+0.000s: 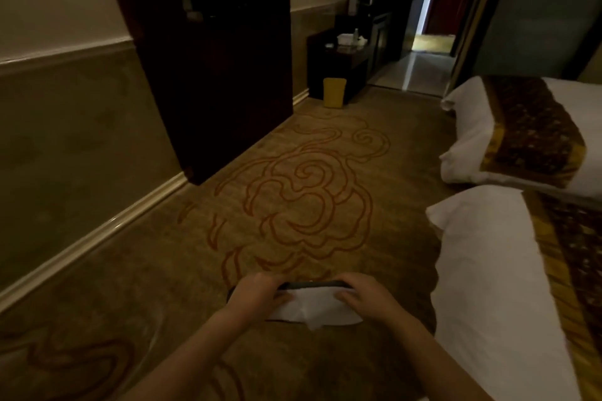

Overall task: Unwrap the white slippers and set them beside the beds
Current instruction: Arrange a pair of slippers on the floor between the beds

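Note:
Low in the middle of the head view I hold a flat white slipper pack (pixel 314 309) with a dark upper edge, out in front of me above the carpet. My left hand (pixel 255 293) grips its left end and my right hand (pixel 365 295) grips its right end. Whether the wrapper is still on it, I cannot tell. Two beds lie to the right: the near bed (pixel 482 270) and the far bed (pixel 479 127), both in white linen with a brown and gold runner.
Patterned carpet (pixel 293 192) stretches ahead. A dark wardrobe (pixel 211 58) stands at the left wall. Behind it are a yellow waste bin (pixel 334 92) and a dark desk (pixel 345 52) with small items. A lit doorway (pixel 430 39) opens at the back.

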`<state>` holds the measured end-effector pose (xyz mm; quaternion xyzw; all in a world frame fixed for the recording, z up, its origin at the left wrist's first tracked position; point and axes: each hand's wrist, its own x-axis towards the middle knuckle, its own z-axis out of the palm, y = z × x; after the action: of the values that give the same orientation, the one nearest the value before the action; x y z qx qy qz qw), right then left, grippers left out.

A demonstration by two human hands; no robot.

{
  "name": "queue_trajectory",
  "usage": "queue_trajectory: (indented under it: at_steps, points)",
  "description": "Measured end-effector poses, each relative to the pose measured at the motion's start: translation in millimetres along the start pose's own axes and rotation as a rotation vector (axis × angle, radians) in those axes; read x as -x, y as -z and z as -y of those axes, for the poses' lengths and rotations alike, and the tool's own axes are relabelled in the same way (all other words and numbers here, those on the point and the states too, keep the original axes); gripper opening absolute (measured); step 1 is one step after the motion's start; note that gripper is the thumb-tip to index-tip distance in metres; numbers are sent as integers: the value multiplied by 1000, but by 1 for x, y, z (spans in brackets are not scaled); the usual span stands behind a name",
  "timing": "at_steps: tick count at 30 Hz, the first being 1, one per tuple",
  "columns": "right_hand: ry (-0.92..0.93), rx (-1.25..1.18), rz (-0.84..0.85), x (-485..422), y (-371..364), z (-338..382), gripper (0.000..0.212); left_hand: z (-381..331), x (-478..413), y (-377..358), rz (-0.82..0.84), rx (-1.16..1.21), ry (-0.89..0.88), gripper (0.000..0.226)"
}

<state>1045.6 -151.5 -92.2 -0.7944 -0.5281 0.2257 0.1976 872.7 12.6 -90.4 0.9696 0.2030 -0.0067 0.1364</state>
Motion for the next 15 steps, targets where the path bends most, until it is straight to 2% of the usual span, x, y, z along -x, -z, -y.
queue_trajectory:
  at_steps: [5, 9, 13, 15]
  points:
    - [-59, 29, -25, -114, 65, -53, 27, 30, -150, 28, 23, -84, -77, 35]
    - [-184, -22, -113, -191, 119, -116, 25, 34, -297, 29, -6, -187, -226, 40]
    - [-338, -109, -254, -242, 190, -182, 28, 5, -445, 48, -186, -309, -422, 30]
    - [-456, -132, -331, -255, 229, -216, 30, -26, -510, 63, -164, -377, -530, 36]
